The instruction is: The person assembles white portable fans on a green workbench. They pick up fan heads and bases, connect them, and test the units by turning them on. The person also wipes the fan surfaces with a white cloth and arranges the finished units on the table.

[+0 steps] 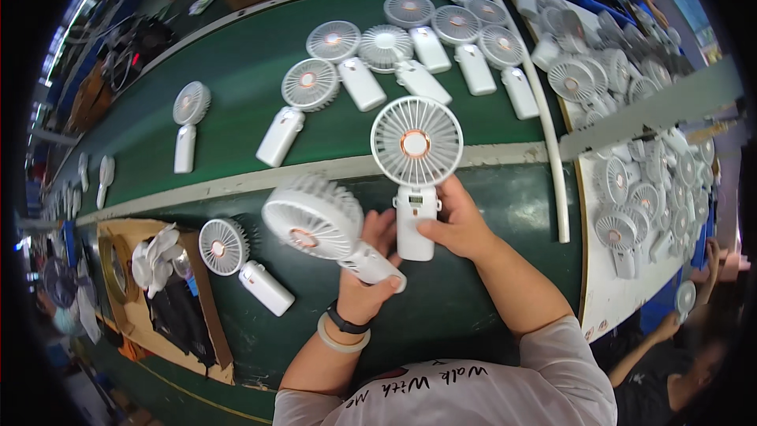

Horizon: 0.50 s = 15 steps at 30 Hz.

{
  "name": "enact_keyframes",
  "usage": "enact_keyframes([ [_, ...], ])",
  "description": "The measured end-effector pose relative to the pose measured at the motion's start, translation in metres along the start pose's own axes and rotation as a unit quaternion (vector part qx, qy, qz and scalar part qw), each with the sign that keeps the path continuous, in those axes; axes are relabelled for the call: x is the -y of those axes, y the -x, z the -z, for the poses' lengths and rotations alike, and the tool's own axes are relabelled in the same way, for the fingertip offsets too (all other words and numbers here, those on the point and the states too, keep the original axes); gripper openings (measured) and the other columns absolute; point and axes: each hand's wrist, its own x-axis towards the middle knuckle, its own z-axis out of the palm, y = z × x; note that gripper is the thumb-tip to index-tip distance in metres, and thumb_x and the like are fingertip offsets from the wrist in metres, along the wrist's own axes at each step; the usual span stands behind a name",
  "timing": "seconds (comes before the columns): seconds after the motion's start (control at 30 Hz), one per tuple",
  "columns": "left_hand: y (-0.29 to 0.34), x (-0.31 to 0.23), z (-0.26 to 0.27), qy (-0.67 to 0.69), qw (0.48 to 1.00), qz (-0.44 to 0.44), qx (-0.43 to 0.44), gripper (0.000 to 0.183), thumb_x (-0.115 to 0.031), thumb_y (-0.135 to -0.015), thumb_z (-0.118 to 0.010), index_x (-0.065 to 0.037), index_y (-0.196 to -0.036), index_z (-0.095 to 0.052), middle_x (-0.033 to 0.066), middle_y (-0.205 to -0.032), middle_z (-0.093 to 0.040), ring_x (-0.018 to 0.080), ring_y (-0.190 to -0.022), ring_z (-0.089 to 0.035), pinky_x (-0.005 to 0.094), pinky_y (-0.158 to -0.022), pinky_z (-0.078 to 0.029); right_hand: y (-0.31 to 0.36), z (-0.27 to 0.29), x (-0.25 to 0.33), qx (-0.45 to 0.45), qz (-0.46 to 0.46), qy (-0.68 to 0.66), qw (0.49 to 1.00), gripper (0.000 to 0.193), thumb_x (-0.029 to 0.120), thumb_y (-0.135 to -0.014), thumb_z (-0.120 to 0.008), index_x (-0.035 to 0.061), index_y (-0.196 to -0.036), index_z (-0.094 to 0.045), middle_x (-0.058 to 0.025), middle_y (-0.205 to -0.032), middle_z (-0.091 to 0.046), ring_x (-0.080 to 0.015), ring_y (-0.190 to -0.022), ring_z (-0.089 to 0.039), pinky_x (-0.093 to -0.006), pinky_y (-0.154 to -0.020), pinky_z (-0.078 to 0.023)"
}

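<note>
My right hand (461,225) grips the handle of a white handheld fan (415,177) held upright, its grille toward me, with a copper-coloured ring at the hub and a small display below the head. In my left hand (367,292) is a second white handheld fan (315,221), tilted to the left and slightly blurred, its handle under my thumb. The two handles are close together over the dark green table (473,300). To the left of my left hand, a third fan (248,268) lies on the table.
Several white fans (363,83) lie on the green conveyor belt (236,55) beyond the table. A white pipe (544,110) runs along the right. Past it, many fans crowd a white table (623,292). A cardboard box (213,308) with dark cloth stands left; a co-worker's arm (650,339) shows lower right.
</note>
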Motion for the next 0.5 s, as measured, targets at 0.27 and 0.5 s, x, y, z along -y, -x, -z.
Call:
enact_keyframes([
  [0.27,0.006,-0.001,0.005,-0.218,0.973,-0.044,0.063,0.064,-0.006,-0.067,-0.073,0.001,-0.123,-0.044,0.0110,-0.115,-0.053,0.0173,-0.104,-0.051,0.0322,-0.089,-0.041,-0.008,0.016,0.009,0.030,-0.035,0.068,0.997,0.029,0.011,-0.082,-0.064,0.0035,-0.110,-0.062,-0.0099,-0.119,-0.054,-0.0167,-0.102,-0.055,-0.0306,-0.089,-0.043],
  [0.5,-0.002,-0.002,-0.008,-0.611,0.726,-0.311,0.050,0.041,-0.010,-0.066,-0.069,-0.008,-0.105,-0.060,0.0070,-0.100,-0.062,0.0272,-0.095,-0.058,0.0385,-0.086,-0.044,-0.090,-0.004,0.000,0.049,0.107,0.257,0.959,0.026,0.001,-0.083,-0.058,0.0017,-0.109,-0.059,-0.0089,-0.104,-0.061,-0.0155,-0.093,-0.060,-0.0269,-0.076,-0.051],
])
